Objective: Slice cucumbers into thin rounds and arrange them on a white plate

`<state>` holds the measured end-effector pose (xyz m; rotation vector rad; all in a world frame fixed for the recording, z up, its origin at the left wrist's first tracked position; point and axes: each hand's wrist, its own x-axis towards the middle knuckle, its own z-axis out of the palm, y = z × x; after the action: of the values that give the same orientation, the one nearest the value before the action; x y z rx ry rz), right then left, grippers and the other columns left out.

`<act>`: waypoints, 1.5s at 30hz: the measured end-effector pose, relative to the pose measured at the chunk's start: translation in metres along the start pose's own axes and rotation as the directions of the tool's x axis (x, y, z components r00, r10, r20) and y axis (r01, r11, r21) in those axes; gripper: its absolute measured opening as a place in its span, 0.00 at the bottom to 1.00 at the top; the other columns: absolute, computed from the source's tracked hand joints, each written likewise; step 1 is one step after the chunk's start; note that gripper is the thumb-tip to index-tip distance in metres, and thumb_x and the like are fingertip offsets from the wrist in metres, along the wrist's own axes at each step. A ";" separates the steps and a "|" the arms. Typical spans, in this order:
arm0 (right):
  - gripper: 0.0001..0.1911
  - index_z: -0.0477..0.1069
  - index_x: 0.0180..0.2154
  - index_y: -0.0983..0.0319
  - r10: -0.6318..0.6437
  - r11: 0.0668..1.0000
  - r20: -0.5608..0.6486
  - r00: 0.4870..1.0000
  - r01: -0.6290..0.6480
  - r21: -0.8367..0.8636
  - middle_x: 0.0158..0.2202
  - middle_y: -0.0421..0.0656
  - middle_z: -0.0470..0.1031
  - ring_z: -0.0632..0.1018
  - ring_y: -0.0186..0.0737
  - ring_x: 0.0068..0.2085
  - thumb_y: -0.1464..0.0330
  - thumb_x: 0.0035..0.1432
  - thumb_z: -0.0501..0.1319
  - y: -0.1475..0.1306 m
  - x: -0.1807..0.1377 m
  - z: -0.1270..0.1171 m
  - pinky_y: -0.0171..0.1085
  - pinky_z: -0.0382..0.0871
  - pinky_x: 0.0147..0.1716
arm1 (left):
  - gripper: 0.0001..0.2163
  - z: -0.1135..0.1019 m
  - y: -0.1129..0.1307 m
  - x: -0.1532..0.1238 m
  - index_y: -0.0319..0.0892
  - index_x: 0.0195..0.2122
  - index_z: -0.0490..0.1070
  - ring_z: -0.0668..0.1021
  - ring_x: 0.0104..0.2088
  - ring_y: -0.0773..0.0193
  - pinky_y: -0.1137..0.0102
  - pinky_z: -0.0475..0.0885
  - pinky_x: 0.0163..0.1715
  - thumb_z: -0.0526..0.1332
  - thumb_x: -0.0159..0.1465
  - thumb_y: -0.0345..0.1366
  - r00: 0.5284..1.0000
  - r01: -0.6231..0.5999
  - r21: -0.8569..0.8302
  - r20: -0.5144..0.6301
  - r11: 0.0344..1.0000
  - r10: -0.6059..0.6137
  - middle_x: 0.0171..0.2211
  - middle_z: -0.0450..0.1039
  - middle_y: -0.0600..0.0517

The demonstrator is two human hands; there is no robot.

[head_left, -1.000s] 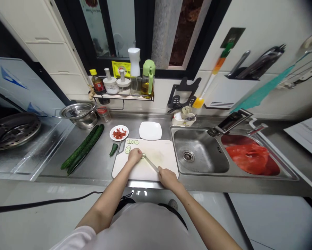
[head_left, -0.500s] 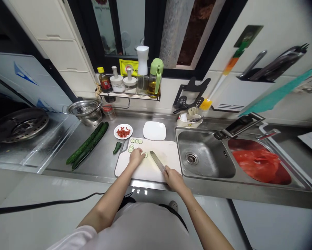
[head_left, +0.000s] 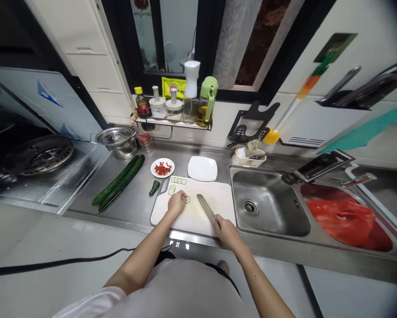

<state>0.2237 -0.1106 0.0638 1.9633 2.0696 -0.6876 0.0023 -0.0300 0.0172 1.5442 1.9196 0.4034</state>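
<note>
My left hand [head_left: 177, 202] is over the white cutting board [head_left: 203, 224], its fingers curled and pinched at the edge of a cucumber slice [head_left: 188, 200]. A knife [head_left: 205, 207] is in my right hand [head_left: 228, 232], wrapped round its handle. The blade points away and to the left, just above or on the board, apart from the slice. A short row of cucumber slices [head_left: 179, 181] lies at the board's far left corner, and a few overlapping slices [head_left: 172, 190] lie nearer my left hand. Left of the board rests a cut cucumber end [head_left: 154, 188].
Two whole cucumbers [head_left: 119, 183] lie on the left counter near a lidded steel pot [head_left: 122, 143]. Behind the board stand a plate of chopped red pieces [head_left: 163, 168] and a white square plate [head_left: 202, 168]. The sink [head_left: 267, 201] borders the board's right side.
The view has shifted slightly, so the scene sits farther right. My left fingers have curled in more at the slice. The knife stays in my right hand with little movement.
</note>
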 end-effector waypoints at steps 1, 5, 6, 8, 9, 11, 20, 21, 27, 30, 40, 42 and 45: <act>0.14 0.64 0.45 0.59 -0.001 1.000 -0.003 1.000 0.001 0.000 0.40 0.47 0.76 0.76 0.41 0.40 0.64 0.66 0.44 0.001 0.001 0.000 0.34 0.54 0.32 | 0.07 -0.004 -0.004 0.000 0.46 0.37 0.71 0.76 0.36 0.65 0.73 0.64 0.34 0.57 0.59 0.31 1.000 0.008 -0.013 -0.010 1.000 -0.008 0.35 0.77 0.53; 0.14 0.65 0.44 0.59 0.008 1.000 0.002 1.000 -0.008 -0.004 0.40 0.47 0.76 0.76 0.42 0.40 0.63 0.66 0.44 0.001 0.003 -0.002 0.35 0.53 0.30 | 0.06 -0.019 -0.023 0.002 0.46 0.37 0.72 0.76 0.36 0.65 0.73 0.64 0.35 0.59 0.59 0.32 0.996 0.050 -0.023 -0.070 0.998 -0.052 0.34 0.77 0.53; 0.14 0.65 0.44 0.59 0.011 1.000 0.004 1.000 -0.011 -0.004 0.40 0.48 0.76 0.76 0.42 0.40 0.63 0.66 0.44 0.000 0.003 -0.003 0.35 0.53 0.30 | 0.06 -0.022 -0.028 0.004 0.46 0.37 0.72 0.76 0.36 0.65 0.73 0.64 0.35 0.58 0.59 0.32 0.994 0.062 -0.018 -0.085 0.998 -0.064 0.34 0.77 0.53; 0.14 0.65 0.44 0.59 0.013 1.000 0.009 1.000 -0.013 -0.001 0.40 0.48 0.76 0.76 0.43 0.41 0.63 0.66 0.44 -0.001 0.003 -0.004 0.35 0.53 0.30 | 0.06 -0.028 -0.035 0.008 0.45 0.37 0.72 0.77 0.36 0.64 0.73 0.64 0.34 0.59 0.59 0.33 0.990 0.085 -0.007 -0.109 0.996 -0.085 0.34 0.77 0.53; 0.14 0.65 0.44 0.59 0.014 1.000 0.014 1.000 -0.014 0.000 0.40 0.48 0.76 0.76 0.43 0.41 0.63 0.66 0.44 -0.002 0.004 -0.005 0.35 0.53 0.30 | 0.06 -0.031 -0.038 0.010 0.45 0.37 0.72 0.77 0.36 0.64 0.73 0.64 0.34 0.59 0.59 0.33 0.989 0.094 -0.001 -0.118 0.996 -0.094 0.34 0.77 0.53; 0.14 0.65 0.45 0.59 0.013 1.000 0.021 1.000 -0.013 0.002 0.40 0.48 0.76 0.76 0.43 0.41 0.63 0.66 0.44 -0.003 0.004 -0.005 0.35 0.54 0.30 | 0.06 -0.035 -0.043 0.014 0.44 0.37 0.73 0.77 0.37 0.64 0.73 0.64 0.34 0.59 0.59 0.33 0.985 0.110 0.012 -0.134 0.994 -0.108 0.35 0.77 0.53; 0.15 0.65 0.46 0.59 0.016 1.000 0.029 0.999 -0.015 -0.014 0.40 0.48 0.76 0.76 0.43 0.41 0.63 0.66 0.45 -0.002 0.006 -0.005 0.35 0.56 0.31 | 0.06 -0.041 -0.055 0.022 0.47 0.37 0.73 0.77 0.38 0.62 0.72 0.65 0.35 0.59 0.59 0.36 0.973 0.178 0.041 -0.153 0.983 -0.170 0.36 0.76 0.54; 0.15 0.65 0.46 0.59 0.017 1.000 0.029 0.999 -0.017 -0.014 0.40 0.48 0.76 0.76 0.43 0.41 0.63 0.66 0.45 -0.002 0.006 -0.005 0.35 0.55 0.31 | 0.06 -0.041 -0.056 0.022 0.48 0.37 0.73 0.77 0.38 0.62 0.72 0.65 0.35 0.59 0.59 0.36 0.973 0.184 0.048 -0.152 0.982 -0.175 0.36 0.76 0.54; 0.14 0.65 0.46 0.59 0.022 1.000 0.047 0.999 -0.021 -0.012 0.41 0.48 0.76 0.77 0.44 0.42 0.63 0.66 0.45 -0.004 0.006 -0.008 0.35 0.54 0.30 | 0.08 -0.040 -0.056 0.024 0.49 0.38 0.74 0.76 0.39 0.62 0.71 0.66 0.37 0.58 0.59 0.35 0.973 0.193 0.084 -0.144 0.978 -0.180 0.36 0.76 0.53; 0.14 0.65 0.46 0.59 0.022 1.000 0.047 0.999 -0.021 -0.012 0.41 0.48 0.76 0.76 0.43 0.42 0.63 0.66 0.46 -0.004 0.006 -0.008 0.34 0.54 0.30 | 0.07 -0.040 -0.056 0.025 0.49 0.37 0.74 0.76 0.39 0.62 0.71 0.66 0.37 0.58 0.59 0.35 0.973 0.192 0.091 -0.147 0.977 -0.177 0.35 0.76 0.53; 0.13 0.65 0.44 0.59 0.032 0.999 0.027 0.999 -0.032 -0.006 0.39 0.47 0.76 0.76 0.42 0.41 0.63 0.66 0.46 -0.002 0.005 -0.006 0.34 0.52 0.29 | 0.07 -0.042 -0.044 0.025 0.48 0.36 0.75 0.76 0.40 0.62 0.71 0.65 0.39 0.58 0.59 0.37 0.977 0.147 0.089 -0.169 0.985 -0.130 0.36 0.77 0.53; 0.13 0.65 0.44 0.59 0.032 0.999 0.012 0.999 -0.032 0.005 0.39 0.47 0.76 0.76 0.41 0.40 0.63 0.66 0.45 -0.002 0.004 -0.006 0.34 0.53 0.30 | 0.08 -0.039 -0.035 0.030 0.47 0.38 0.75 0.76 0.42 0.61 0.69 0.65 0.41 0.58 0.60 0.37 0.981 0.102 0.082 -0.171 0.991 -0.087 0.38 0.77 0.52; 0.13 0.65 0.44 0.60 0.037 0.999 0.002 0.999 -0.037 0.026 0.39 0.47 0.76 0.76 0.42 0.41 0.64 0.66 0.45 -0.002 0.003 -0.005 0.34 0.53 0.31 | 0.11 -0.032 -0.018 0.040 0.47 0.43 0.74 0.75 0.44 0.58 0.67 0.64 0.45 0.57 0.61 0.38 0.985 0.059 0.089 -0.168 0.994 -0.043 0.41 0.76 0.49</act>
<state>0.2223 -0.1059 0.0671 2.0089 2.0275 -0.7119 -0.0361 0.0081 0.0192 1.5595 2.1296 0.4370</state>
